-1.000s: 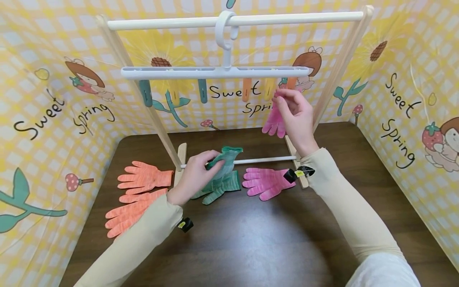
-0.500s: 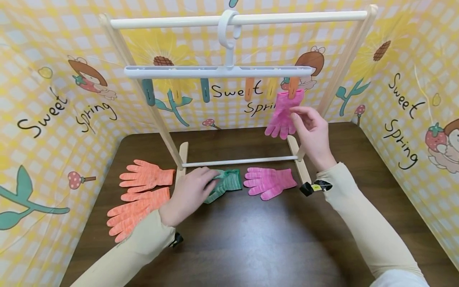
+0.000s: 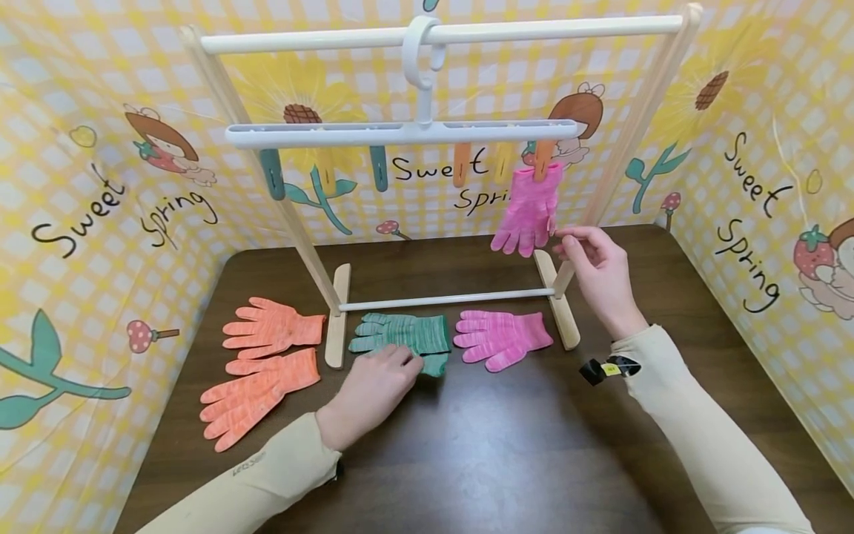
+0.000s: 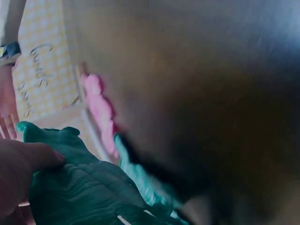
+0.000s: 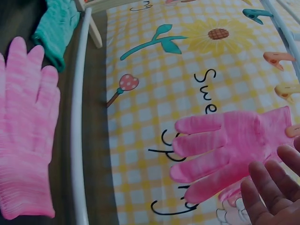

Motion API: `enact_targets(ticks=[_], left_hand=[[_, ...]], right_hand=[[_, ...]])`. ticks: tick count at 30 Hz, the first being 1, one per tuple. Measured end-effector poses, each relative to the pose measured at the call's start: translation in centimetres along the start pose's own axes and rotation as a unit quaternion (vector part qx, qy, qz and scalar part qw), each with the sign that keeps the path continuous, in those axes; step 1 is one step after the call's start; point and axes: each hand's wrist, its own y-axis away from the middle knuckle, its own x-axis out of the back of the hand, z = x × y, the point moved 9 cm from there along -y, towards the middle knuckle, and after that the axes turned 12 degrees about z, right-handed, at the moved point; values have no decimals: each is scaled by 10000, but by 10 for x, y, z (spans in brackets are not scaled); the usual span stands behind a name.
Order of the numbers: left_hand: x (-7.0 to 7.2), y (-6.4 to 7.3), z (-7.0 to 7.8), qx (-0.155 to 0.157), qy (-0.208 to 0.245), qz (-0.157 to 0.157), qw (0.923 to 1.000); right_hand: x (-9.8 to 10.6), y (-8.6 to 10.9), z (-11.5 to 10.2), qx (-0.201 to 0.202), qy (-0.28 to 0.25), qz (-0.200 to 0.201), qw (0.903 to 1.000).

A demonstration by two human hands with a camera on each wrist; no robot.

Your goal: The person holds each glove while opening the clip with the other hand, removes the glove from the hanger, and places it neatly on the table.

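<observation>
A pink glove [image 3: 527, 204] hangs by its cuff from an orange clip [image 3: 543, 159] at the right end of the white hanger [image 3: 333, 135]. My right hand [image 3: 597, 278] is just beside that glove's lower right edge, fingers loosely bent; the right wrist view shows the fingers [image 5: 269, 185] apart from one another. My left hand [image 3: 373, 389], low over the table, pinches a green glove [image 4: 84, 187] between thumb and fingers. Most of this glove is hidden under the hand in the head view. Another green glove [image 3: 407, 331] lies flat behind it.
A second pink glove [image 3: 503, 339] lies right of the green ones. Two orange gloves [image 3: 273, 328] lie at the left. The wooden rack's feet [image 3: 339, 319] and low white bar [image 3: 447, 300] stand behind them. Several colored clips [image 3: 379, 169] hang unused along the hanger.
My right hand has moved down and right from the pink glove, which now hangs from the clip. My left hand has brought the upper green glove down toward the front, uncovering the other green glove.
</observation>
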Motion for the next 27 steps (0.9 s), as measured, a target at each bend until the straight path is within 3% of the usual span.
enact_targets(ticks=[7,15,27], left_hand=[[-32,10,13,126,149,-590,9981],[-55,15,20,478,677,-1282,9883],[-61,15,21,605,738,-1194,9883]], right_hand=[[4,6,11,-185,358,-219,9989],[4,11,18,-188,433,-353,9983],[1,17,20,-132,432,-407,9981]])
